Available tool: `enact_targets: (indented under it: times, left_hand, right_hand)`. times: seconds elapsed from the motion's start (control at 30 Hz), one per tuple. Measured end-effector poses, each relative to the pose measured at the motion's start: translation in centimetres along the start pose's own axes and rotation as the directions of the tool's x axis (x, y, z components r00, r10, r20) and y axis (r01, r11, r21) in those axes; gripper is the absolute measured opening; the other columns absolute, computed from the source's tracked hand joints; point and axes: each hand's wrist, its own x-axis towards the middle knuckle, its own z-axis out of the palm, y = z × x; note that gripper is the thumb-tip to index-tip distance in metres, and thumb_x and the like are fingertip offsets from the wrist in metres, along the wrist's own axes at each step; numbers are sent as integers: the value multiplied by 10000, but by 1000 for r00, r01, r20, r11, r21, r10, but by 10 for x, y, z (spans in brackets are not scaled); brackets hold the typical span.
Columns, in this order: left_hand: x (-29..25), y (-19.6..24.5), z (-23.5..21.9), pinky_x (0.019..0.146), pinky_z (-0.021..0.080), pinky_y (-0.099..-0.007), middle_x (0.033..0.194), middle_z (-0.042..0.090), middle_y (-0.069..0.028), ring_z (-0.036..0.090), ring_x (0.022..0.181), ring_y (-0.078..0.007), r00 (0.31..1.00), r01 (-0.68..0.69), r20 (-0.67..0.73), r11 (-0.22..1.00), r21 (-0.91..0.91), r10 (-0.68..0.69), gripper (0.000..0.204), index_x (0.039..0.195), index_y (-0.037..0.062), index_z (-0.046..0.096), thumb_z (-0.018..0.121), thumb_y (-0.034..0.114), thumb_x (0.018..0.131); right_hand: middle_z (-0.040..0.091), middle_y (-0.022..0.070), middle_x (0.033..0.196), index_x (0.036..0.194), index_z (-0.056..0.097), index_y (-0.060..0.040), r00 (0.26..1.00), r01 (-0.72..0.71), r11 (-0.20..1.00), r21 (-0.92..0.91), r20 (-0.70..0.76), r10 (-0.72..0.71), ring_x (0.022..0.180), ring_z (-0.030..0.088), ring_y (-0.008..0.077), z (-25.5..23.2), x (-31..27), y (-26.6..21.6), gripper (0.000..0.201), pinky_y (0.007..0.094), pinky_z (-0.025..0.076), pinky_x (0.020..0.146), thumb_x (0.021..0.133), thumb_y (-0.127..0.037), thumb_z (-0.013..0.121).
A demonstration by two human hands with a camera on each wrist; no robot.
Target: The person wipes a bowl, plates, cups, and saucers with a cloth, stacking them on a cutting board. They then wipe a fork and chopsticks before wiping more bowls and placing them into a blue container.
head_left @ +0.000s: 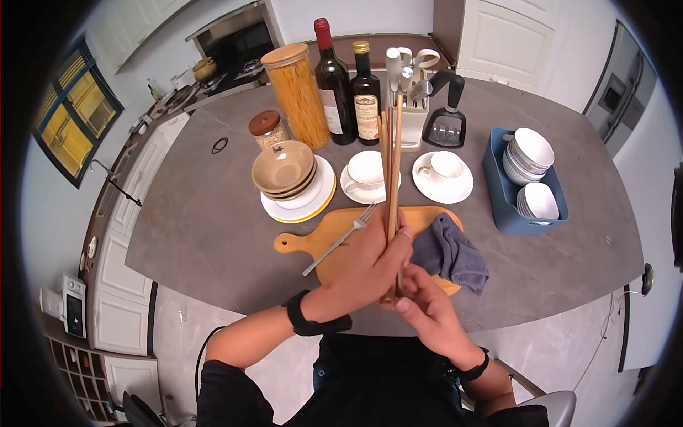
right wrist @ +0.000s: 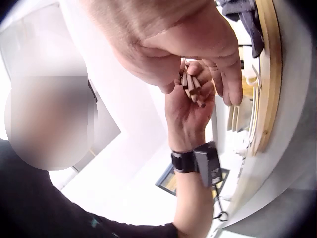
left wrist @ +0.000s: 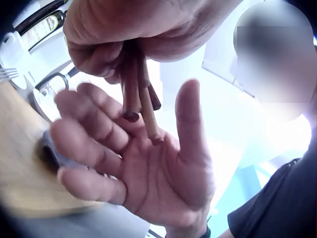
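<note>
My left hand (head_left: 366, 263) grips a bundle of several wooden chopsticks (head_left: 395, 171), which stand upright over the cutting board (head_left: 295, 244). Their lower ends stick out below the fist in the left wrist view. Just under those ends is my right hand (left wrist: 153, 173), palm up with its fingers spread and loosely bent. A metal fork (head_left: 340, 238) lies slantwise on the board, left of the left hand. To the right, a crumpled dark grey cloth (head_left: 455, 256) drapes over the board's edge.
Behind the board are two white cups (head_left: 365, 169) on saucers and stacked brown bowls (head_left: 283, 167) on plates. Farther back stand a pasta jar (head_left: 297, 96), two dark bottles (head_left: 334, 92) and a knife block (head_left: 413, 124). A blue bin (head_left: 501, 196) at right holds white bowls.
</note>
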Motion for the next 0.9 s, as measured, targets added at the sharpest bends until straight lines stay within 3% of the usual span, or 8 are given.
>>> enact_targets:
  times: [0.07, 0.13, 0.23, 0.43, 0.53, 0.6, 0.77, 0.9]
  left_hand:
    - [-6, 5, 10, 661, 454, -278, 841, 546, -37, 554, 770, -93, 997, 50, -45, 995, -88, -54, 126, 1142, 46, 441, 482, 149, 1082]
    - [-7, 11, 11, 698, 466, -266, 906, 605, -61, 581, 811, -100, 991, 121, -38, 987, -108, -126, 135, 1131, 49, 455, 481, 173, 1086]
    - [-7, 0, 11, 756, 485, -263, 1000, 651, -79, 601, 866, -108, 997, -72, -29, 992, -101, 69, 168, 1133, 53, 471, 469, 218, 1103]
    - [-6, 7, 18, 857, 516, -284, 1059, 667, -81, 634, 975, -134, 992, 61, 123, 945, -323, -22, 235, 1141, 69, 511, 451, 295, 1123]
    - [4, 21, 18, 742, 522, -272, 899, 626, -22, 620, 829, -108, 981, 171, 44, 744, -646, -188, 256, 1081, 95, 523, 466, 343, 1118]
    - [16, 25, -5, 549, 445, -257, 700, 477, 44, 483, 590, -75, 975, 153, 66, 421, -894, -214, 296, 964, 135, 493, 478, 392, 1110]
    - [22, 27, -16, 483, 315, -229, 617, 334, 59, 327, 498, -64, 986, 86, 4, 485, -870, -168, 401, 838, 171, 405, 524, 466, 1082]
    - [18, 32, 5, 417, 284, -241, 569, 293, 59, 268, 441, -68, 964, 112, -34, 519, -848, -263, 471, 743, 176, 362, 455, 465, 1103]
  right_hand:
    - [649, 82, 1193, 1388, 462, 24, 989, -106, 969, 222, 124, 79, 1011, 672, 150, 2, 5, -7, 431, 304, 551, 842, 1041, -157, 641]
    - [630, 23, 1013, 1263, 509, -4, 953, -218, 974, 57, 228, 200, 819, 647, 99, -3, 7, -12, 277, 265, 540, 708, 1057, -157, 612]
    - [557, -19, 815, 1164, 506, -43, 918, -319, 943, -96, 217, 333, 629, 552, 61, -7, 4, -20, 170, 226, 468, 563, 1076, -172, 574]
    - [512, -7, 721, 1062, 500, -51, 940, -282, 958, -50, 183, 286, 547, 499, 76, -16, -1, -8, 173, 232, 430, 486, 1108, -217, 500]
    - [513, -11, 719, 1065, 495, -55, 909, -286, 941, -181, 261, 326, 556, 513, 77, -23, -2, -13, 173, 235, 445, 495, 1111, -222, 493]
    - [528, -2, 728, 1104, 500, -42, 888, -329, 933, -146, 289, 358, 571, 526, 81, -27, -7, -4, 160, 239, 459, 513, 1103, -202, 506]
    - [636, 73, 878, 1181, 518, -15, 956, -292, 920, 262, 113, 271, 713, 638, 127, -14, -13, 4, 252, 281, 548, 593, 1109, -255, 496]
    - [665, 100, 953, 1196, 550, -21, 936, -271, 835, 479, -71, 344, 789, 679, 180, -17, 2, 8, 536, 300, 577, 583, 1099, -523, 390]
